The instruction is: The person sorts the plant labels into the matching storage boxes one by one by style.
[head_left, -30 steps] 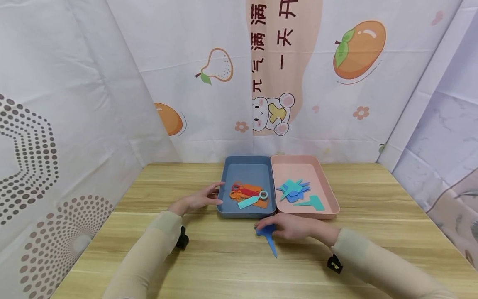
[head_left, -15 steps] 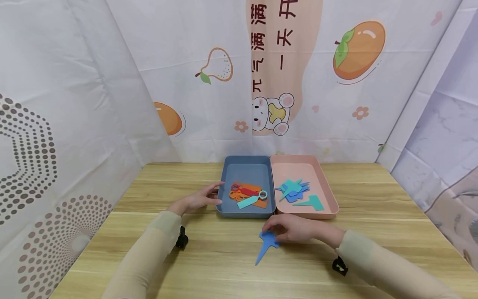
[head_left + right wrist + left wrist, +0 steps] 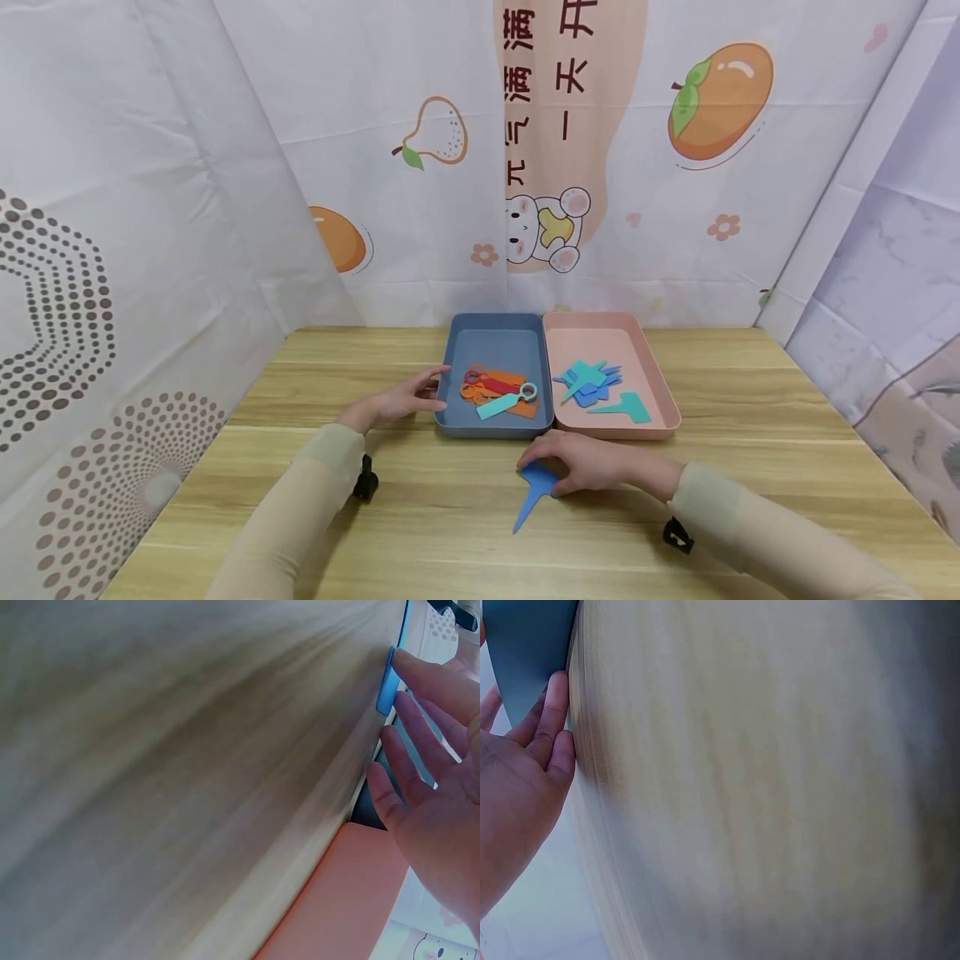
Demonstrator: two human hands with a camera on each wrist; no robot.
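On the table in front of the trays lies a blue T-shaped plant label [image 3: 534, 493], its pointed stem toward the person. My right hand [image 3: 585, 461] pinches the label's wide head between thumb and fingers; the right wrist view shows the label [image 3: 388, 686] edge-on at the fingertips. My left hand [image 3: 399, 397] rests with extended fingers against the left wall of the blue-grey tray [image 3: 495, 431]. In that tray lie several orange tags, a red ring-ended tag [image 3: 501, 384] and a turquoise ring-ended tag [image 3: 501, 405].
Right beside the blue-grey tray, a pink tray [image 3: 652, 431] holds several blue and turquoise T-shaped labels [image 3: 633, 407]. Both stand near the back of the wooden table [image 3: 442, 533]. A printed cloth [image 3: 420, 250] hangs behind them.
The blue label has turned, its tip swinging from right to left, and lies slightly nearer the person. My right fingers loosened, then closed on its head again. My left hand has stayed put.
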